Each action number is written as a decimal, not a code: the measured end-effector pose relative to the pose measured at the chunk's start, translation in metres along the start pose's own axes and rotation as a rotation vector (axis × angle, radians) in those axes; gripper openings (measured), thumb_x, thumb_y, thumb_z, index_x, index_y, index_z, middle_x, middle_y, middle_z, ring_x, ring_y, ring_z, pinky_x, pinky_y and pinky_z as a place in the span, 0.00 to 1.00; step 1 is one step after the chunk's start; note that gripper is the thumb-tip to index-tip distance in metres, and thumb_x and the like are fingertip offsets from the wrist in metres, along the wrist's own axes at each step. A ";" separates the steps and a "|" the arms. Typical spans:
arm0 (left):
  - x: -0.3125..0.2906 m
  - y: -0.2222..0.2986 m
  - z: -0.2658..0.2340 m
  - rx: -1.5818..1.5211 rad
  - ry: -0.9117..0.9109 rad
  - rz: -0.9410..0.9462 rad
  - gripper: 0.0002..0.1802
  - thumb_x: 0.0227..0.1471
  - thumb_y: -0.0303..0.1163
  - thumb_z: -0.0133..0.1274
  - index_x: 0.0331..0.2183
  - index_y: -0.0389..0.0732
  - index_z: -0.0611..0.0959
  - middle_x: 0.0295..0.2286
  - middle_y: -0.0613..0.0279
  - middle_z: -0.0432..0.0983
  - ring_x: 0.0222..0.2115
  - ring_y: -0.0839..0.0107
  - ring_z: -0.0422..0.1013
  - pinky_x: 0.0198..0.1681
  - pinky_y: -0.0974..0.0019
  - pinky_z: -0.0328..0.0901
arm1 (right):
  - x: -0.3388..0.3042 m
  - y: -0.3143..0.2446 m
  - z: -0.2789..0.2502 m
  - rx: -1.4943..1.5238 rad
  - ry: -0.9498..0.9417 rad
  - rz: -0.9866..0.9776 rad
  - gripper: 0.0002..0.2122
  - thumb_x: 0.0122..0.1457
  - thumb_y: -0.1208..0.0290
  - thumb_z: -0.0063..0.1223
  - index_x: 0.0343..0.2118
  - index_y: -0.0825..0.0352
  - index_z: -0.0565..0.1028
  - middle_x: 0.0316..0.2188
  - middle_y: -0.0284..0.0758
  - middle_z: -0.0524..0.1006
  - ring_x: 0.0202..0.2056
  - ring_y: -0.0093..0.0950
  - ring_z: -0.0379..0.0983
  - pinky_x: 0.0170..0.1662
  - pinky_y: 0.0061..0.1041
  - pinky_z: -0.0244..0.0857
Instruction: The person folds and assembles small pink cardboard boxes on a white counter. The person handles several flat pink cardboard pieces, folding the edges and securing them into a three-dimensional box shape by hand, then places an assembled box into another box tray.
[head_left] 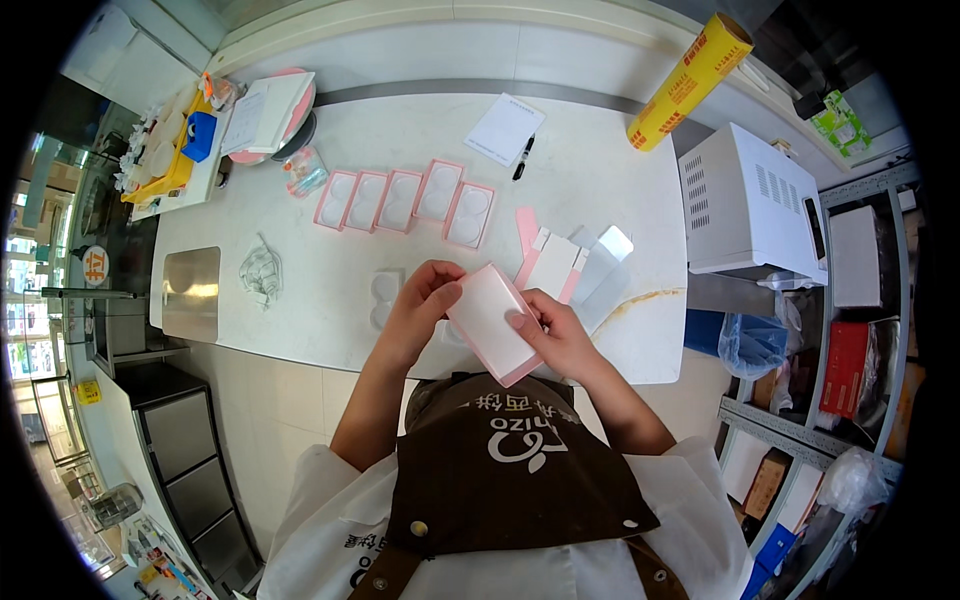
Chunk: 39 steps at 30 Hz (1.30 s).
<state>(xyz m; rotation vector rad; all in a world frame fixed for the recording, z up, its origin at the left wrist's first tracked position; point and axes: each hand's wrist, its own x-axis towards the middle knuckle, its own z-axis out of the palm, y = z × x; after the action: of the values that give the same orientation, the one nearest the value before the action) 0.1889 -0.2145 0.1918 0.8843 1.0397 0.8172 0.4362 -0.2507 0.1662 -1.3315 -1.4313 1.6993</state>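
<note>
Between my two hands, near the front edge of the table, is a small pink box with a white inside. My left hand grips its upper left corner, thumb and fingers closed on the wall. On the box's right side, my right hand holds the wall with its thumb over the rim. Just left of the box, a transparent plastic insert with round hollows lies on the table, partly hidden by my left hand. Beyond my hands stand several pink boxes fitted with similar inserts.
To the right lie flat pink-and-white card pieces and transparent plastic sheets. A paper and black pen sit farther back. A yellow roll stands by a white appliance. A metal plate is at left.
</note>
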 end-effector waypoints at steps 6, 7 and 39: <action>0.011 -0.031 -0.018 -0.046 -0.071 -0.108 0.24 0.63 0.43 0.53 0.54 0.37 0.76 0.43 0.65 0.77 0.41 0.76 0.72 0.47 0.68 0.68 | -0.001 0.005 0.022 -0.063 0.015 -0.086 0.22 0.73 0.54 0.43 0.53 0.70 0.72 0.39 0.33 0.78 0.40 0.19 0.72 0.44 0.21 0.67; 0.013 -0.037 -0.019 -0.061 -0.067 -0.113 0.25 0.63 0.44 0.54 0.54 0.37 0.76 0.43 0.65 0.77 0.42 0.75 0.73 0.47 0.67 0.68 | 0.004 0.015 0.019 -0.088 0.059 -0.044 0.20 0.72 0.55 0.44 0.52 0.70 0.72 0.37 0.35 0.78 0.38 0.23 0.73 0.44 0.24 0.68; 0.020 -0.072 0.046 0.939 0.182 0.480 0.37 0.52 0.42 0.63 0.60 0.39 0.72 0.62 0.48 0.64 0.56 0.42 0.63 0.59 0.48 0.62 | 0.042 0.021 0.017 0.992 0.092 -0.101 0.26 0.73 0.56 0.40 0.69 0.61 0.56 0.64 0.34 0.64 0.66 0.29 0.58 0.68 0.35 0.54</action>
<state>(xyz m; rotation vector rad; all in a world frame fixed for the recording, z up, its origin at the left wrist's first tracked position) 0.2486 -0.2362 0.1313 1.9369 1.4213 0.7995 0.4091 -0.2272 0.1310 -0.7329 -0.4259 1.8435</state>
